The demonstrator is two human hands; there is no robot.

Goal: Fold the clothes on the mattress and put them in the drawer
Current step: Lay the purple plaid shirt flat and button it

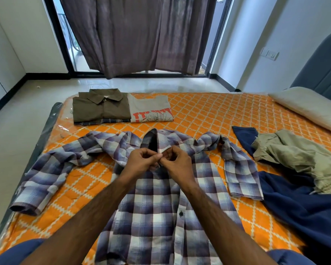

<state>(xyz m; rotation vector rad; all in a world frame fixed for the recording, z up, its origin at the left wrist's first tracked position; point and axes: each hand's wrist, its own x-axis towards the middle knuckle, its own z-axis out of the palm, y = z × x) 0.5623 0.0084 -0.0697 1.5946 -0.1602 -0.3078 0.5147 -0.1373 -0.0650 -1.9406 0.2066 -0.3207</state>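
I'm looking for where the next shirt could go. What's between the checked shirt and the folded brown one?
In the head view, only bare orange mattress lies between the checked shirt and the folded brown shirt.

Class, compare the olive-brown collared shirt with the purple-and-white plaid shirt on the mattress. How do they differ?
The olive-brown collared shirt is folded into a neat rectangle; the purple-and-white plaid shirt lies spread out, sleeves splayed. The olive one lies untouched; both hands hold the plaid one's collar. Both are collared, buttoned shirts.

On the mattress (208, 115), the shirt (157, 207) lies spread before me, my hands (141, 161) at its collar (155, 142). Behind it, far left, sit two folded stacks (103, 109) (side by side); unfolded clothes (294, 169) lie right, a pillow (304, 106) beyond.
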